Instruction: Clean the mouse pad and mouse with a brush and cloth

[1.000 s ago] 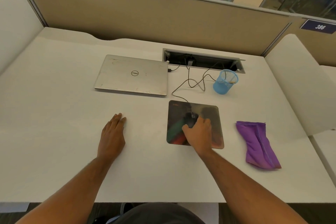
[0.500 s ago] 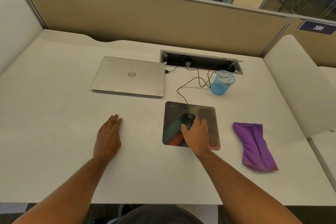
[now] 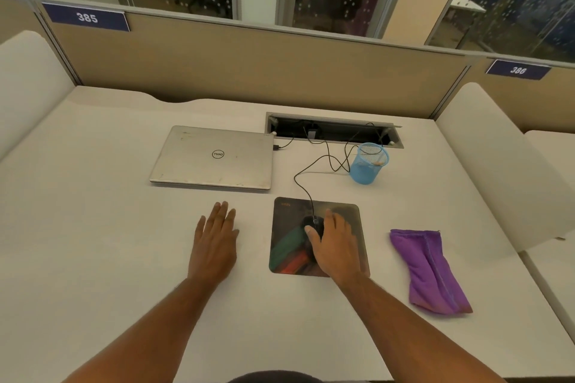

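Observation:
A dark mouse pad (image 3: 287, 227) with green and red streaks lies on the white desk. On it sits a black wired mouse (image 3: 312, 223), mostly covered by my right hand (image 3: 336, 247), which grips it. My left hand (image 3: 214, 239) rests flat on the desk to the left of the pad, fingers together, holding nothing. A folded purple cloth (image 3: 431, 270) lies to the right of the pad. A blue mesh cup (image 3: 368, 164) stands behind the pad; something thin and pale pokes up inside it, too small to identify.
A closed silver laptop (image 3: 214, 157) lies at the back left of the pad. The mouse cable (image 3: 303, 182) loops to an open cable tray (image 3: 333, 129) in the desk. Beige partitions close the desk at the back and white dividers at both sides.
The view has tilted up, so everything sits lower in frame. My right hand stays on the mouse, and my left hand stays flat on the desk.

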Demonstrator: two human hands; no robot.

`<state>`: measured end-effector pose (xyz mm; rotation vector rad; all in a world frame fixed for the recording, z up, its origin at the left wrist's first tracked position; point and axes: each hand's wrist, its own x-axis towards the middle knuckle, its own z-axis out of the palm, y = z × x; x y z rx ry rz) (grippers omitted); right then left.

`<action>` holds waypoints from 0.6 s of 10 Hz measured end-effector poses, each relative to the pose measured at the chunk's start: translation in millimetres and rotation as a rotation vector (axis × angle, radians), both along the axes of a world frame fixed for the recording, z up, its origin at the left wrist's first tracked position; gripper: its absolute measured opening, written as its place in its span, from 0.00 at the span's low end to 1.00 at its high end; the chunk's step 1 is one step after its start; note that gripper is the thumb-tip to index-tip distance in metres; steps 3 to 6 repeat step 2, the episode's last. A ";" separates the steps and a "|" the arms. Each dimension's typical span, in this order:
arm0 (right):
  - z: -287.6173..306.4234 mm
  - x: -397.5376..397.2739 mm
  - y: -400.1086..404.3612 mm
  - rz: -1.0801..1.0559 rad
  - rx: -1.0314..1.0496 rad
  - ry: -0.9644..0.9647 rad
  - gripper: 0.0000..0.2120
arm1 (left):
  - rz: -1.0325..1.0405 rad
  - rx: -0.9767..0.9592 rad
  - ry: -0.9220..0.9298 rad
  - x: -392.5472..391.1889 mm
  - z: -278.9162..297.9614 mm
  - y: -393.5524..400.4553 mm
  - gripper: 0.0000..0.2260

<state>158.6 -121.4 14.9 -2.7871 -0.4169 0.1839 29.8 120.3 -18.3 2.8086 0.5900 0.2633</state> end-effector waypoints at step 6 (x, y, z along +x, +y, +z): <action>37.6 43.1 11.3 0.114 -0.052 -0.181 0.34 | -0.083 0.121 -0.030 70.9 49.7 -11.0 0.27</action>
